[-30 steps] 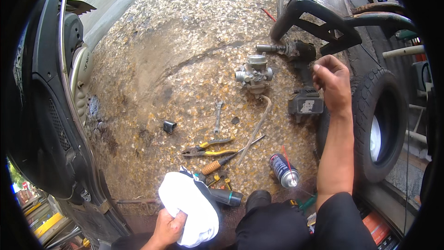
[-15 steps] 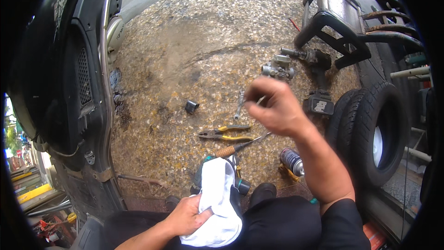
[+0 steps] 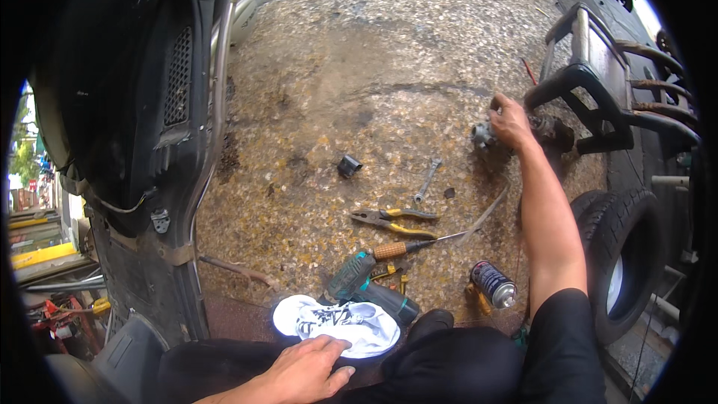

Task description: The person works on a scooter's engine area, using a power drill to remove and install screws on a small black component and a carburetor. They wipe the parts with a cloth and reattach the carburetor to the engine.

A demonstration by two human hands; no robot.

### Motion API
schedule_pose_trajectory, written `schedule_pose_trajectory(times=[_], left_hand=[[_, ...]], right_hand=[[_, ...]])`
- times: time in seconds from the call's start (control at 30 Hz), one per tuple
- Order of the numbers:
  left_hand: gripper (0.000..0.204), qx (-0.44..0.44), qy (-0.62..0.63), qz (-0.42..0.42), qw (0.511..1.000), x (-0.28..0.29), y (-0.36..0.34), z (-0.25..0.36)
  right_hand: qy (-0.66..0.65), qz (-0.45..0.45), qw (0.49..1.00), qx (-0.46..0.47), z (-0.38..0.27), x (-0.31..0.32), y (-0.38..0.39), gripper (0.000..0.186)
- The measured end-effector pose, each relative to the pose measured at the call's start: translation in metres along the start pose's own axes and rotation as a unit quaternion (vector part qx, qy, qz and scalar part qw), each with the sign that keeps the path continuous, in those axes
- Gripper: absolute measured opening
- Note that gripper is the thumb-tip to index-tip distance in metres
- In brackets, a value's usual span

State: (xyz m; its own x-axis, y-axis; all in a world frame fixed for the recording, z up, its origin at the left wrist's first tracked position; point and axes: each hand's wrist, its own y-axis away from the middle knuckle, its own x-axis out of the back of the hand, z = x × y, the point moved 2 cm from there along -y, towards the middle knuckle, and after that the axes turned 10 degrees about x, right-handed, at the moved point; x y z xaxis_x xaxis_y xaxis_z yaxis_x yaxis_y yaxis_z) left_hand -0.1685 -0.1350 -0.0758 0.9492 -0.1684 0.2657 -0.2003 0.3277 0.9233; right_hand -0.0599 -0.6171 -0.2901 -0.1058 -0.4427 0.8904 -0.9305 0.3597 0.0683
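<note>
A white cloth [image 3: 378, 329] with black print lies bunched in front of my lap. My left hand [image 3: 310, 368] rests over its near edge, fingers loosely stretched and thumb apart. Out to the right, my right hand [image 3: 511, 126] is closed on a grey metal carburetor [image 3: 482, 135], which it partly covers. Behind that hand is a dark power tool [image 3: 555, 135], largely hidden. A thin pale hose [image 3: 486, 213] curves on the ground below the carburetor. Nearby lie a small wrench [image 3: 428, 181], yellow-handled pliers [image 3: 395, 220] and a screwdriver [image 3: 404, 248].
A small black cylindrical part [image 3: 348, 166] sits mid-ground. By my feet are a teal-and-black drill [image 3: 353, 277] and a spray can [image 3: 493, 284]. Tyres [image 3: 632, 254] and a metal frame [image 3: 583, 78] stand at right; a dark vehicle panel [image 3: 161, 179] borders the left.
My right hand has moved away and to the right, down onto the carburetor. The cloth has gone from bunched in my left hand to lying spread lower, exposing the drill. The view has shifted.
</note>
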Motion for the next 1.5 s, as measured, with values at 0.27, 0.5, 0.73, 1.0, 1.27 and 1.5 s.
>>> schedule_pose_trajectory(times=[0.27,0.5,0.73,1.0,1.27,1.5], left_hand=[[0.047,0.018,0.051,0.002,0.999,0.003,0.007,-0.007],[0.046,-0.061,0.061,0.073,0.994,0.009,0.012,-0.007],[0.044,-0.125,0.057,0.219,0.966,0.05,0.033,-0.006],[0.063,-0.258,0.513,0.331,0.749,0.107,0.069,-0.028],[0.063,-0.363,0.698,0.324,0.525,0.12,0.092,-0.081],[0.057,-0.366,0.661,0.325,0.568,0.12,0.103,-0.124]], right_hand=[[0.075,-0.021,0.995,0.066,0.001,-0.002,0.001,0.017],[0.05,0.085,0.984,0.147,-0.047,0.041,0.034,0.01],[-0.092,0.146,0.911,0.374,-0.22,0.13,0.064,0.007],[-0.163,0.08,0.809,0.56,-0.435,0.149,0.102,0.009],[-0.187,0.178,0.753,0.606,-0.538,0.128,0.136,0.012],[-0.216,0.19,0.735,0.614,-0.562,0.095,0.138,0.014]])
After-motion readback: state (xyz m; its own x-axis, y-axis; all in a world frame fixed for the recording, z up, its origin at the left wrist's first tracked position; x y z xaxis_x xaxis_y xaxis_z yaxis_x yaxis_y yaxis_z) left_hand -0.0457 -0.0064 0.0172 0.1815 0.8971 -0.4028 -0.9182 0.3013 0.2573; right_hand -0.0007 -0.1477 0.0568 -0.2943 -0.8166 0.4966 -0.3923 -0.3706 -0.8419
